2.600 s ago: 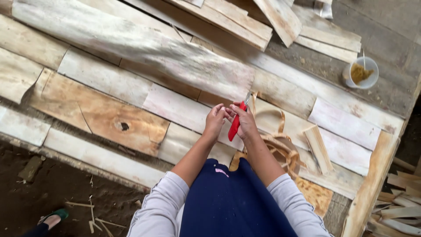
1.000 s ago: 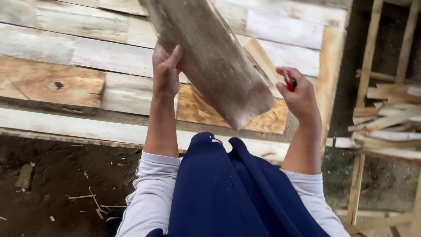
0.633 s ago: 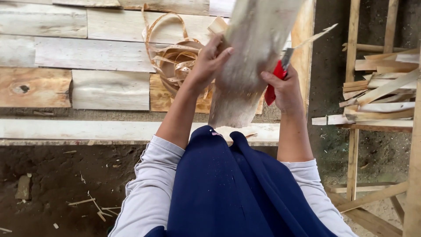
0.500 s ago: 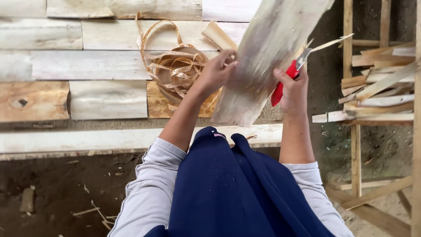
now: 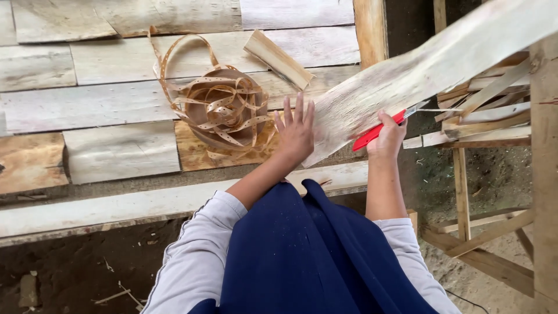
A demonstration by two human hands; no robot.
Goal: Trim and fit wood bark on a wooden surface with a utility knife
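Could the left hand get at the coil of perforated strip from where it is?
Probably yes: the left hand lies open against the veneer sheet, holding nothing, and the coil of perforated strip sits right beside it.

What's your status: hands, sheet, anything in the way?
Left hand open, flat against veneer sheet. Right hand shut on red knife at sheet's edge. Strip coil beside left hand, apart.
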